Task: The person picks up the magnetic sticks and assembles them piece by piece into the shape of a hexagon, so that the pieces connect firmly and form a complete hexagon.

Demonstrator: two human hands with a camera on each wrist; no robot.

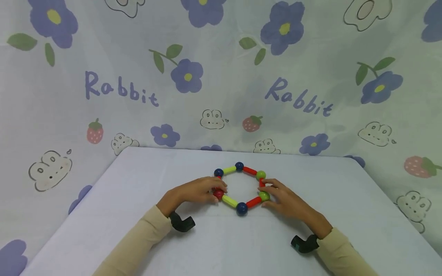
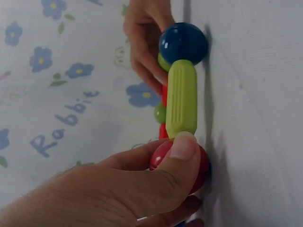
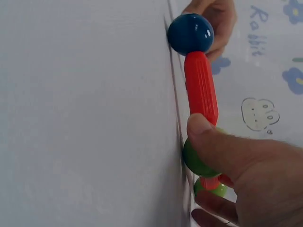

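Observation:
On the white table lies a closed ring of magnetic balls and ribbed rods, with balls at its corners. My left hand grips the red ball at the ring's left, thumb pressed on its near side. Opposite, my right hand holds the near green ball between thumb and fingers. A yellow-green rod and a red rod run from these two balls to the blue ball nearest me. The left fingers partly cover the red rod on that side.
At the ring's far side are another blue ball and a second green ball. The white tabletop ends at a hanging cloth printed with flowers and rabbits. A black wrist strap piece juts from the left sleeve.

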